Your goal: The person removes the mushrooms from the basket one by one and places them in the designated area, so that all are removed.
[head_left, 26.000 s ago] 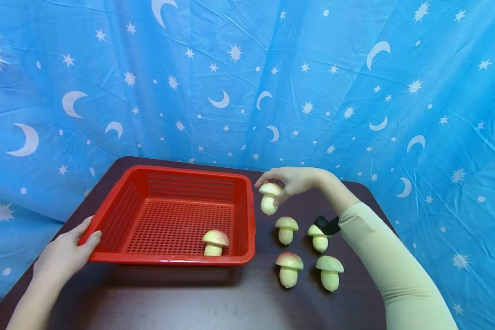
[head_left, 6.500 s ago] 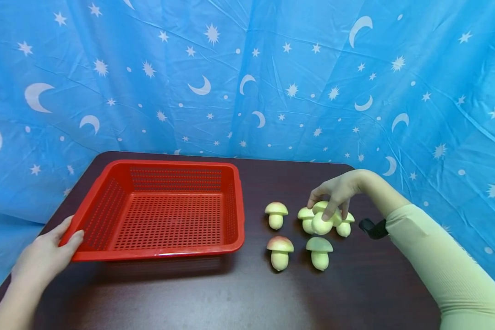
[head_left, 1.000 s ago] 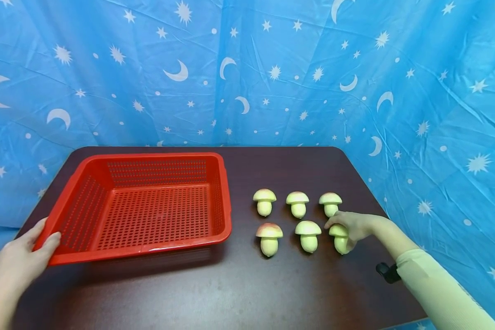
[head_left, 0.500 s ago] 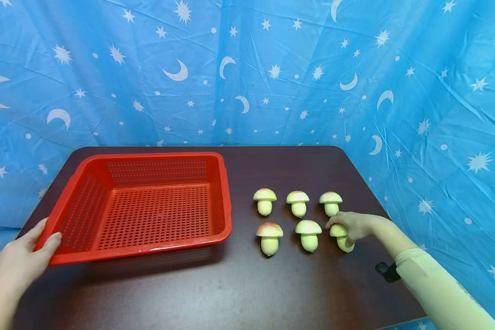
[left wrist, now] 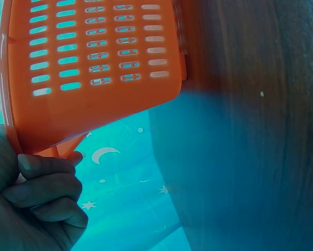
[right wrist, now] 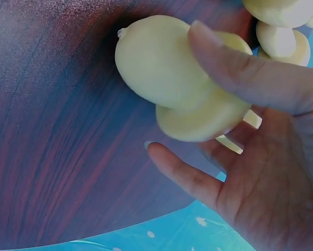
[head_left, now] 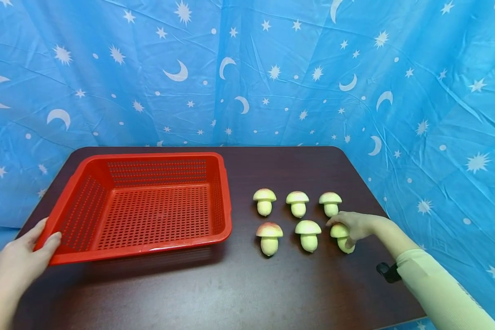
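Note:
At the left, my left hand (head_left: 22,252) grips the rim of a red perforated plastic basket (head_left: 136,250). In the left wrist view, the fingers (left wrist: 49,188) are curled at the corner of the basket (left wrist: 109,107). My right hand (head_left: 356,225) holds a pale yellow-green mushroom-shaped piece (head_left: 339,230) at the front right of a group of such pieces. The right wrist view has the thumb (right wrist: 235,68) across this mushroom (right wrist: 161,63), fingers behind its cap and one finger extended apart. Its rounded stem points away from the palm, close over the table.
Several similar mushrooms stand in two rows right of the basket, among them a red-capped one (head_left: 269,238), a pale one (head_left: 308,236) and one at the back right (head_left: 330,204). The dark wooden table (head_left: 214,293) meets a blue star-and-moon curtain (head_left: 247,82) behind.
The mushroom seen in the basket 26 seconds ago is gone from it; the mushrooms now form two rows. Within the last second, the held mushroom's stem swung slightly right; the left hand stayed put.

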The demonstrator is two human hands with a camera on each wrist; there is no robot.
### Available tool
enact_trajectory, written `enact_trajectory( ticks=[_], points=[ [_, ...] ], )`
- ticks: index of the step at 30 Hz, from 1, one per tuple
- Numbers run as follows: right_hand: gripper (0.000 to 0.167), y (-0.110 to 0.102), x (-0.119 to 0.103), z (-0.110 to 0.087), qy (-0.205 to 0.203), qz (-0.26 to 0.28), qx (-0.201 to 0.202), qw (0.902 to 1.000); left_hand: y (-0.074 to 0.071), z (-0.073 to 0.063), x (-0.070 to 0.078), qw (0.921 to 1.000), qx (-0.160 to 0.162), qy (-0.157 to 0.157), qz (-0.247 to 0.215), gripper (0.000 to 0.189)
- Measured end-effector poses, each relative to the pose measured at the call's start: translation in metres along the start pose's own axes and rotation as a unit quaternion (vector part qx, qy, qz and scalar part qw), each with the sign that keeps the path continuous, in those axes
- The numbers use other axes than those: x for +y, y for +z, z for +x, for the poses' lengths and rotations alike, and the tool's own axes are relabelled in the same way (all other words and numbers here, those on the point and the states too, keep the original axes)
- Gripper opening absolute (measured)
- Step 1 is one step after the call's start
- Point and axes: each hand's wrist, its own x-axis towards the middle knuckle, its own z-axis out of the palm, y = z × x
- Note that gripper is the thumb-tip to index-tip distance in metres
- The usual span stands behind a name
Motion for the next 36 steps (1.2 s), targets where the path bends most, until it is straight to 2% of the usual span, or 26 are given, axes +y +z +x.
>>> enact_trajectory(
  ticks=[10,14,17,21,36],
  points=[
    [0.060,0.0025,0.0018,0.0013,-0.013,-0.012,0.015,0.9997,-0.0002,-0.0042,0.0023,0.9999,-0.007,-0.005,-0.006,0.067],
    [0.055,0.0032,0.0016,0.0002,-0.006,-0.010,0.018,0.9998,-0.0002,-0.0040,0.0020,0.9999,-0.006,-0.009,-0.005,0.068],
    [0.053,0.0038,0.0019,-0.0004,0.014,-0.003,0.014,0.9998,-0.0001,-0.0039,0.0011,0.9999,-0.005,-0.013,-0.007,0.068],
    [0.054,0.0041,0.0033,-0.0003,0.032,0.003,0.011,0.9994,-0.0001,-0.0041,0.0004,0.9998,-0.005,-0.018,-0.009,0.068],
    [0.067,0.0047,0.0039,-0.0002,0.038,0.005,0.020,0.9990,-0.0004,-0.0057,0.0014,0.9997,-0.008,-0.019,-0.011,0.069]
  ],
)
